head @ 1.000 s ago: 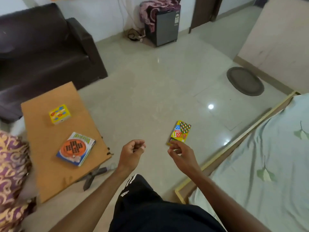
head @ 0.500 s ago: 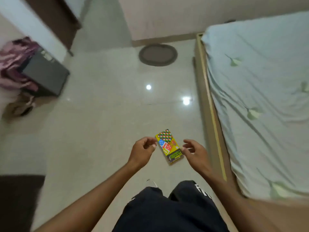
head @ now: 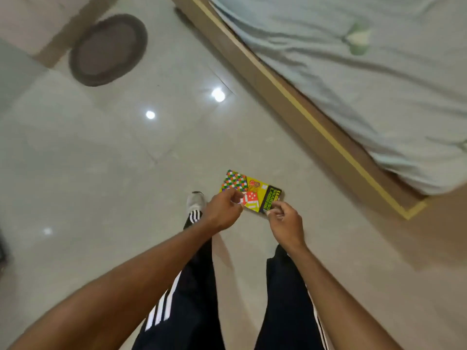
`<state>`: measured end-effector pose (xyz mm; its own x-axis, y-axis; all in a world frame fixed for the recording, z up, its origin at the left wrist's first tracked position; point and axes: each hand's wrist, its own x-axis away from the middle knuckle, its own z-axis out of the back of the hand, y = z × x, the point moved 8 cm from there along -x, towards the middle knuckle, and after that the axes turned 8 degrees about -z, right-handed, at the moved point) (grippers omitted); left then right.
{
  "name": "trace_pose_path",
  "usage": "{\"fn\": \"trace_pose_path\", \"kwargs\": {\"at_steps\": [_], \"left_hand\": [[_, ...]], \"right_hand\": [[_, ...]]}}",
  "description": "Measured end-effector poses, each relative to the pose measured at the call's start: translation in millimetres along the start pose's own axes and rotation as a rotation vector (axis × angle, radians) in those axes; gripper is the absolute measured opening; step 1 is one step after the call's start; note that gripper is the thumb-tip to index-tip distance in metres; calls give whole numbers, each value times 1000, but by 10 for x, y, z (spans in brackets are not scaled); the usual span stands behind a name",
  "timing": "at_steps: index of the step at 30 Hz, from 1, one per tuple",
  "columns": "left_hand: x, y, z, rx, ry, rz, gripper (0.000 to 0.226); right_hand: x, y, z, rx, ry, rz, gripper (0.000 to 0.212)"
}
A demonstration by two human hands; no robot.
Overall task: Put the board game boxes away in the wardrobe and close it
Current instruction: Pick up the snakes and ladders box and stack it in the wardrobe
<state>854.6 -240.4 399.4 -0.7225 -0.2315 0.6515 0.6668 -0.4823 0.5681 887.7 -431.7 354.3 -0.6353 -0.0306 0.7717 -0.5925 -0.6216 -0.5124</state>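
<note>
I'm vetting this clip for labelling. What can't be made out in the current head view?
- Wardrobe: outside the head view, so whether it is open or closed cannot be told.
- Board game box: its near edge is covered by the left hand and right hand holding it, and the print on its black label is too blurred to read.
- Right foot: hidden beneath the right hand and forearm.
- Mat: its texture is smeared by motion blur.

head cam | steep downward | near hands (head: pixel 252 215) | floor (head: pixel 101 173) below
</note>
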Motion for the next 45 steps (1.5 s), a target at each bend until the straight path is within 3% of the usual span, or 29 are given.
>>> {"fn": "trace_pose_path", "kwargs": {"at_steps": [5, 10, 17, 22, 28, 33, 37, 40, 43, 45], "left_hand": [[-1118, -1048, -501, -276, -281, -78, 34], [-2166, -2022, -1137, -534, -414, -208, 51], [-3188, -2595, -2051, -788, -328, -514, 81], [-3246, -2869, -2249, -735, -291, -483, 82], [-3118, -3064, -2160, -893, -282, -497, 77], [-3335, -2929, -2059, -787, -262, -410, 83], [-3347, -3018, -2093, -615, -318, -165, 56], [-3192, -3258, -2183, -217, -404, 83, 58], [-3033, -3320, -2284, -26, -451, 135, 40], [-2919, -3275, -2279, 49, -448, 143, 37]], "right_hand": [[-913, 918, -1120, -131, 66, -233, 33], [-1715, 1857, -2067, -268, 177, -404, 38], [-2540, 2537, -2915, -289, 245, -341, 69], [-2755, 2693, -3150, -362, 270, -296, 74], [-2676, 2758, -2990, -426, 401, -177, 77], [-2722, 2782, -2882, -469, 387, -171, 76], [-2779, 2858, -2821, -567, 426, -227, 76], [-2792, 3006, -2837, -577, 402, -409, 61], [-2765, 3073, -2869, -582, 338, -485, 31], [-2715, 3086, -2846, -615, 324, -474, 27]]}}
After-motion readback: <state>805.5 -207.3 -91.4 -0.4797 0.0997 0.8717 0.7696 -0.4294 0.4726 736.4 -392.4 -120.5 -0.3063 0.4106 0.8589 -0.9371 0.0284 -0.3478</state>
